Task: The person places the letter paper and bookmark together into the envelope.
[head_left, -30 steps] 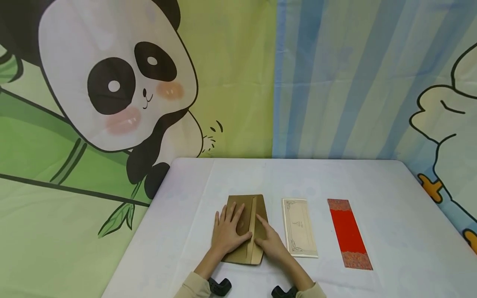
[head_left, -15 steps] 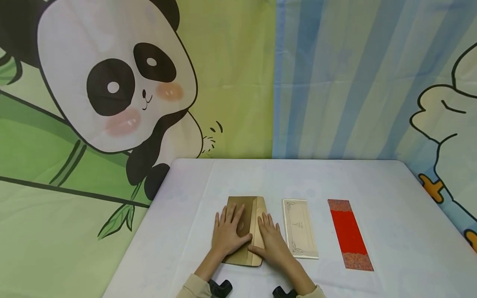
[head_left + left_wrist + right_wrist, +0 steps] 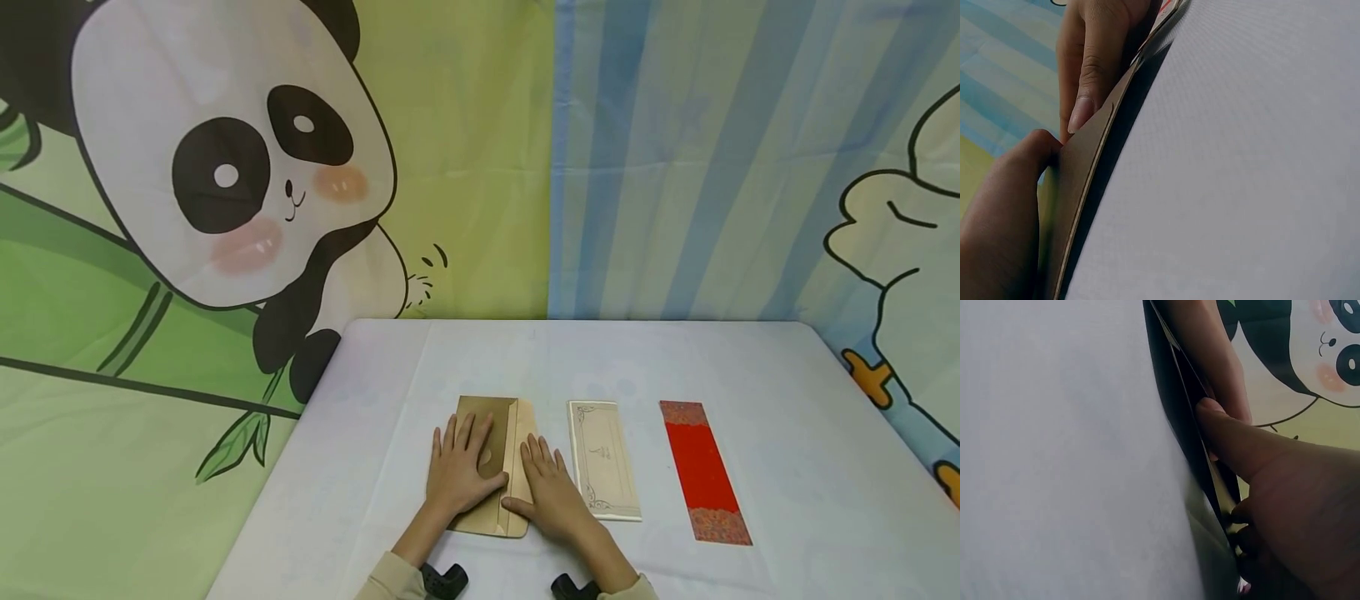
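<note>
A brown kraft-paper envelope lies flat on the table in the head view, with a lighter folded strip along its right side. My left hand rests on its left half with fingers spread, the thumb pointing at the strip. Over the strip lies my right hand, fingers straight and pointing away from me, thumb turned toward the left thumb. The left wrist view shows the envelope's raised edge from low down. In the right wrist view, the right thumb lies at the paper's edge. Both palms are hidden.
To the right lies a cream card with corner ornaments, close beside the right hand. Farther right is a red strip with patterned ends. A white cloth covers the table. Printed curtains hang behind it.
The right hand has flattened from curled fingers at the strip's edge to straight fingers on top. The strip has opened out rightward and shows wider. The left hand has stayed in place.
</note>
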The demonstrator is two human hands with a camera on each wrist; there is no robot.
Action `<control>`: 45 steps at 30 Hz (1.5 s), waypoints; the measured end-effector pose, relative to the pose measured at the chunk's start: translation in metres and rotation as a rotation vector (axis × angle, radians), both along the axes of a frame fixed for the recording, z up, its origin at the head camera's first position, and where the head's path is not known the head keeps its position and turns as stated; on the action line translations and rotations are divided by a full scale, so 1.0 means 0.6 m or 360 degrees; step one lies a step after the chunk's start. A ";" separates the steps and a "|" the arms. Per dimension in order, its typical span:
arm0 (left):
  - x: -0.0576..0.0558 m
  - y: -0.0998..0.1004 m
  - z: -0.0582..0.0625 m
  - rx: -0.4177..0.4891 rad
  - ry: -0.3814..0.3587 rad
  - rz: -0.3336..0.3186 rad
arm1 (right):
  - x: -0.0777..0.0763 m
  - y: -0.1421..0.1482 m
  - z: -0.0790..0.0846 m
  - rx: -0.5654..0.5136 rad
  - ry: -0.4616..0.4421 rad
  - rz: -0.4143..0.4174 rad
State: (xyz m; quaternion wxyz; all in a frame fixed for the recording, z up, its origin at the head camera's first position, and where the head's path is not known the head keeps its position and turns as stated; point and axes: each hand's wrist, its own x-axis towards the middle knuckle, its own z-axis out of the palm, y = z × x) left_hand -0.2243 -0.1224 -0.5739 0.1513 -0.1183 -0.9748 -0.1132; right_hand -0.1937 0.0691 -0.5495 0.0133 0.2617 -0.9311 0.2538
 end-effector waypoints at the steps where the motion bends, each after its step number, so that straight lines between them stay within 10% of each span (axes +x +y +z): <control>1: 0.000 0.000 0.000 -0.0001 0.0004 0.0000 | -0.001 0.001 -0.001 -0.0015 -0.0026 0.0001; 8: -0.001 0.000 -0.002 -0.0012 0.0038 -0.0003 | -0.006 0.020 0.011 -0.0236 -0.0188 -0.0029; 17: 0.000 0.000 -0.003 -0.0010 0.0024 -0.0002 | -0.031 0.112 0.036 -0.0354 0.0097 -0.0659; 45: 0.002 -0.002 -0.005 0.0026 -0.0048 -0.0016 | -0.023 0.162 -0.021 -0.0337 0.0105 -0.0678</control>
